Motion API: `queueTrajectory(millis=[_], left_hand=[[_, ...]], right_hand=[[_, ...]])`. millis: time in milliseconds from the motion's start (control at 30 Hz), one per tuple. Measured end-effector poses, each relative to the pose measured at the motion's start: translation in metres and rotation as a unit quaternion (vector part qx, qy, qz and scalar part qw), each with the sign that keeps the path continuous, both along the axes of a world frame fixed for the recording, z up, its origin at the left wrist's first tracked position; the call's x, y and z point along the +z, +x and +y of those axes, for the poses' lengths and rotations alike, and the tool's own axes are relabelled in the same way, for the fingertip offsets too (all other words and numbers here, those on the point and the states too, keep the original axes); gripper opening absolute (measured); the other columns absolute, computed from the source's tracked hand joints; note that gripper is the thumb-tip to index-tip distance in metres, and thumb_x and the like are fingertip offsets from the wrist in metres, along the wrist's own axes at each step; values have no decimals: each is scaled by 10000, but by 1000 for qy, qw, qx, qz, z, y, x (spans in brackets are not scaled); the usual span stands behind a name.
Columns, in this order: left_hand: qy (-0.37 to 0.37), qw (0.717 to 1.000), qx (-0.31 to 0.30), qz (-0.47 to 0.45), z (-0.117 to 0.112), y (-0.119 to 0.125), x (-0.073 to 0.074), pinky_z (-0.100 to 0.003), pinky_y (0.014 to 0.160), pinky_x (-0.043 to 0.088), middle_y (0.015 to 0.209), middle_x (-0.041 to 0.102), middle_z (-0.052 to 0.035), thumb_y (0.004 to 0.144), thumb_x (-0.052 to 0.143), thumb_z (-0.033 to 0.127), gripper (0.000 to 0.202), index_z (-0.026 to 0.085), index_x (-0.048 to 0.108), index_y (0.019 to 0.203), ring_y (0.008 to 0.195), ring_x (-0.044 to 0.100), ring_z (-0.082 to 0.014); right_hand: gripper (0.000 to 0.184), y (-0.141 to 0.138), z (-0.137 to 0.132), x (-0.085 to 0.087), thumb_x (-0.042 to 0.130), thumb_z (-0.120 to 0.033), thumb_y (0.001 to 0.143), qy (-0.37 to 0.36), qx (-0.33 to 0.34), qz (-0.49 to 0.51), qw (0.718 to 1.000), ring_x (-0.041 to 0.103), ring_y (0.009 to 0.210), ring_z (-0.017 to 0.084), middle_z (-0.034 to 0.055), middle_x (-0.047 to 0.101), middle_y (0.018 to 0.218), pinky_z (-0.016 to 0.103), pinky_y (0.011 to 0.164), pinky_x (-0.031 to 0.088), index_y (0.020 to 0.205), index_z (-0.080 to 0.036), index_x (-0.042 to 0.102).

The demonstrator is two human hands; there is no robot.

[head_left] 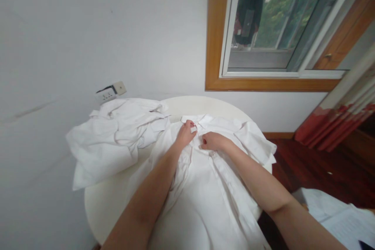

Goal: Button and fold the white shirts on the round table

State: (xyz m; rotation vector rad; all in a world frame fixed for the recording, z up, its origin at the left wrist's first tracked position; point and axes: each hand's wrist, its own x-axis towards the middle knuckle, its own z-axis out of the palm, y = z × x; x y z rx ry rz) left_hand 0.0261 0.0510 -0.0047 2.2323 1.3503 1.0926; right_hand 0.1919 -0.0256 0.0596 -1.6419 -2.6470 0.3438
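Observation:
A white shirt [211, 187] lies spread front-up on a round cream table [102, 203], its collar toward the wall. My left hand [185, 134] is closed in a pinch on the shirt's placket just below the collar. My right hand [213, 141] is closed too, its fingers gripping the other edge of the same placket right beside the left hand. Both forearms reach across the shirt's body.
A heap of crumpled white garments [114, 136] lies on the table's left side, hanging over the edge. A wall socket [109, 91] sits behind it. A wood-framed window [272, 27] is on the right, a red and cream curtain [342, 121] below it, and white cloth [331, 213] on the dark wood floor.

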Motion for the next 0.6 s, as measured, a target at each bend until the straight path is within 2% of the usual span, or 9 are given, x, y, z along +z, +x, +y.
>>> queueTrajectory(millis=[133,233,300,367,433,467,500,533,600], left_hand=[[1,1000,2,13,1,0,0,-374,914,473,1009,634,-71,720,652,98,396,209,433,1031,1000,632,-200],[2,1000,6,17,1,0,-1,-371,918,473,1010,640,-71,720,646,90,400,210,435,1038,1006,630,-201],[5,1000,2,13,1,0,-1,-365,912,476,1011,642,-77,727,643,98,396,204,434,1046,1006,631,-202],[9,1000,-4,9,1,-1,-2,-362,909,477,1014,642,-79,736,640,106,390,203,434,1053,1008,631,-199],[10,1000,-4,10,2,-1,-3,-363,910,478,1013,642,-73,739,637,103,389,207,435,1055,1009,632,-196],[8,1000,-3,11,2,-1,-4,-365,908,479,1011,642,-69,739,637,102,388,210,437,1054,1008,633,-195],[7,1000,-2,13,2,0,-4,-366,906,481,1011,643,-67,739,637,101,386,212,439,1052,1007,634,-194],[5,1000,0,13,2,0,-4,-367,903,483,1010,644,-65,737,638,100,385,212,442,1049,1004,635,-195],[5,1000,1,13,2,0,-3,-366,900,485,1014,647,-65,735,639,97,384,213,447,1047,1002,636,-195]], right_hand=[[133,2,5,1,581,-154,753,27,14,75,997,603,673,163,59,703,744,228,586,357,761,-156,714],[146,2,10,-2,561,-93,742,8,22,166,986,569,628,117,5,671,673,197,588,363,714,-158,689],[154,4,14,-8,566,-105,756,-44,22,191,980,548,576,104,-10,636,593,191,576,375,646,-151,664],[216,9,19,-14,549,-169,809,-136,13,226,965,547,536,101,-5,621,551,192,560,400,619,-145,649],[251,17,27,-21,492,-223,865,-229,-3,284,931,573,534,100,12,659,606,193,555,429,713,-143,675],[258,21,32,-25,458,-226,881,-249,-22,312,917,582,535,99,19,680,648,194,553,436,791,-145,686],[268,25,36,-28,431,-221,889,-236,-51,331,912,584,528,97,24,692,675,195,550,436,860,-148,687],[282,28,41,-31,412,-216,894,-190,-89,339,917,580,522,98,28,696,686,198,550,430,903,-148,685],[297,31,50,-37,402,-230,899,-35,-164,318,933,583,555,111,39,692,694,208,575,414,897,-144,687]])
